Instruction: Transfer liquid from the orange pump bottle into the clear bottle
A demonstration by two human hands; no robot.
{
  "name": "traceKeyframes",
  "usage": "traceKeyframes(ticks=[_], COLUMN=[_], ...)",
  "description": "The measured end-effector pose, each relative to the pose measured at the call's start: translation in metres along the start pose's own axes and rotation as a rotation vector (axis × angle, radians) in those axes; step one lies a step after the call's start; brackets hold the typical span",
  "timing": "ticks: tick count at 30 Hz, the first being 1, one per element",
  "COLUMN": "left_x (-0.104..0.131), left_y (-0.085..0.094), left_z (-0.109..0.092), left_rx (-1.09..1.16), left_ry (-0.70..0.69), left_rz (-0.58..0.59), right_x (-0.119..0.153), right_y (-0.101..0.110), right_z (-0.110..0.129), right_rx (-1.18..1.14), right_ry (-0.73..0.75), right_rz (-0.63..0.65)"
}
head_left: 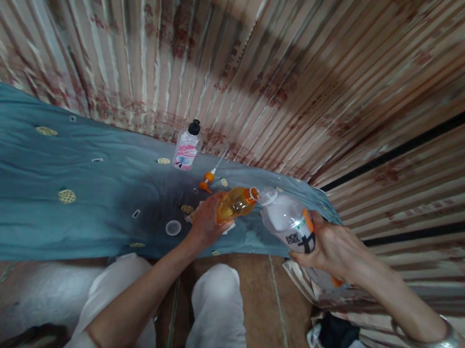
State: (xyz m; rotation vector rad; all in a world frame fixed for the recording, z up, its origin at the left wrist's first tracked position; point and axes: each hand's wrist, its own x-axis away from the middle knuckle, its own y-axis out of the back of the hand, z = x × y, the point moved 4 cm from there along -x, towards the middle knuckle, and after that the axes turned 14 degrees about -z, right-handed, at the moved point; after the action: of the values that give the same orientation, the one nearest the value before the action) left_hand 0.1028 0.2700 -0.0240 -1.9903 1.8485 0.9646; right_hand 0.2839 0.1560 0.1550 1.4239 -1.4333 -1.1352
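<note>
A QR code (293, 240) (the lettering beside it is too blurred) marks the large clear bottle (282, 215).

A silver bangle (446, 340) circles the right forearm (399, 294); a pale sleeve (84, 346) with pinkish-red marks covers the upper left arm (134, 306); the loose, creased trousers (218, 326) are whitish.
</note>
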Motion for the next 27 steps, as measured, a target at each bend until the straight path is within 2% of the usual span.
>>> traceKeyframes(ticks=[11, 27], left_x=[-0.0007, -0.002], left_y=[-0.0011, -0.0006], left_z=[0.0009, 0.0], left_rx=[-0.008, -0.024], left_ry=[0.025, 0.025], left_rz=[0.01, 0.013], right_x=[-0.0015, -0.0007], right_y=[0.0019, -0.0001], right_z=[0.0017, -0.0002], right_rx=[0.004, -0.019], right_ry=[-0.019, -0.007], right_rz=[0.038, 0.024])
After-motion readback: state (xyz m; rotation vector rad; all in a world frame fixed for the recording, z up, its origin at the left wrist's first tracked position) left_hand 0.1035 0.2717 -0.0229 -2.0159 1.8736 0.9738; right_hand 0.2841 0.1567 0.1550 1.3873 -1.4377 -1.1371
